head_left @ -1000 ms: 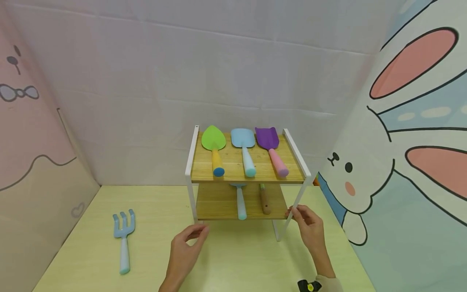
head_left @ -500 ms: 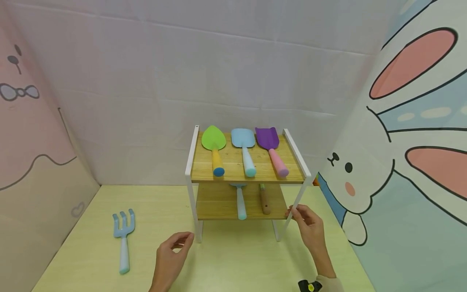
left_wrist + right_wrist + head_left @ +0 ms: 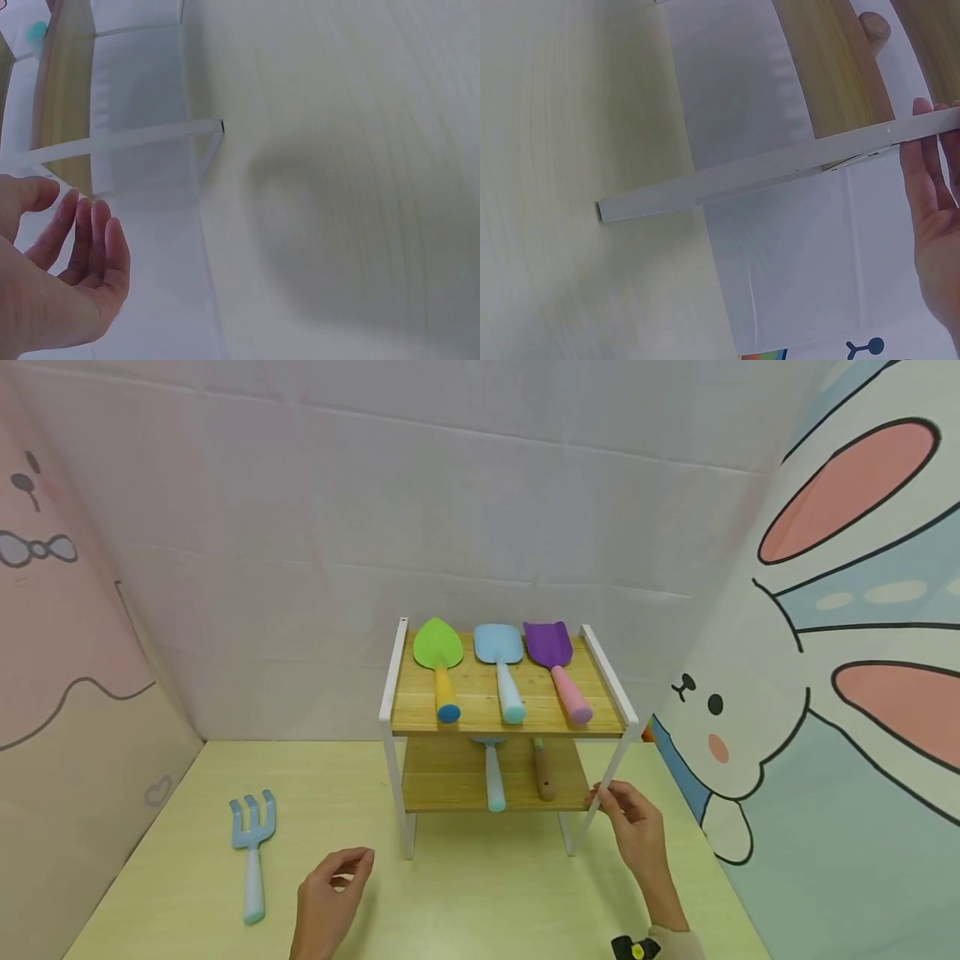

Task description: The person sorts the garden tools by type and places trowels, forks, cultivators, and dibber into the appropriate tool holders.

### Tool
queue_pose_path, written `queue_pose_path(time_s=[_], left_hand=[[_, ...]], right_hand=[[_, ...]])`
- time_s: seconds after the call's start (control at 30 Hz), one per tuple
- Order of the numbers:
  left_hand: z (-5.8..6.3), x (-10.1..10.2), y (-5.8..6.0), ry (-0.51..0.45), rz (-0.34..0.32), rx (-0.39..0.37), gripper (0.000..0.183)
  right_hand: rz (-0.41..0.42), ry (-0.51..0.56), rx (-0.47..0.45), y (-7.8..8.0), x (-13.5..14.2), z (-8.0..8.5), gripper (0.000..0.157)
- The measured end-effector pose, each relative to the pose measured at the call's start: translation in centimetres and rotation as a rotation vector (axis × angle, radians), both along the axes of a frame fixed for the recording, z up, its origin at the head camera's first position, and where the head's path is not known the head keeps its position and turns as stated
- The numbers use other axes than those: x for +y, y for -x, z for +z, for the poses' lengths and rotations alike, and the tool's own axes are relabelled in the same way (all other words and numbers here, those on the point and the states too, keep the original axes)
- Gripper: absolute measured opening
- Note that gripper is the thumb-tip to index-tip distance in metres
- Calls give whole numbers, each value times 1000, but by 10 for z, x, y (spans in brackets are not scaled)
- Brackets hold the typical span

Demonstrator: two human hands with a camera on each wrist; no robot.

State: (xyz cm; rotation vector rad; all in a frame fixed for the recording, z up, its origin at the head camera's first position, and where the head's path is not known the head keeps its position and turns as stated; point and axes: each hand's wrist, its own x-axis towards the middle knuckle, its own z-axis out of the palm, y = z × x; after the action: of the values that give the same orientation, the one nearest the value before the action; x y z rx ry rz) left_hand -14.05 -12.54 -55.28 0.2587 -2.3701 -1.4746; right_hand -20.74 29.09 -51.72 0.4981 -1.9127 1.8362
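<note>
A two-tier wooden rack with white metal sides stands on the table. On its top shelf lie a green trowel with a yellow handle, a light blue shovel and a purple shovel with a pink handle. My right hand holds the rack's right front leg, the fingers passing round it in the right wrist view. Left of the rack, my left hand hovers apart from it, holding nothing. Its fingers curve loosely toward the thumb in the left wrist view.
On the lower shelf lie a light blue handled tool, its head hidden by the top shelf, and a brown-handled tool. A light blue hand fork lies at the table's left. A white curtain hangs behind.
My left hand has drawn away from the rack's left front leg, moving left and toward me. The right hand stays at the right leg, and the rack and tools keep their places.
</note>
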Motion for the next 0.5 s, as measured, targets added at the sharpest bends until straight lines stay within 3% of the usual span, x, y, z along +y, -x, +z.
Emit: queue_pose_path(time_s=[0.5], left_hand=[[-19,-30,-1,93,124,52,3]], right_hand=[[4,-4,-8,0,1,-1,12]])
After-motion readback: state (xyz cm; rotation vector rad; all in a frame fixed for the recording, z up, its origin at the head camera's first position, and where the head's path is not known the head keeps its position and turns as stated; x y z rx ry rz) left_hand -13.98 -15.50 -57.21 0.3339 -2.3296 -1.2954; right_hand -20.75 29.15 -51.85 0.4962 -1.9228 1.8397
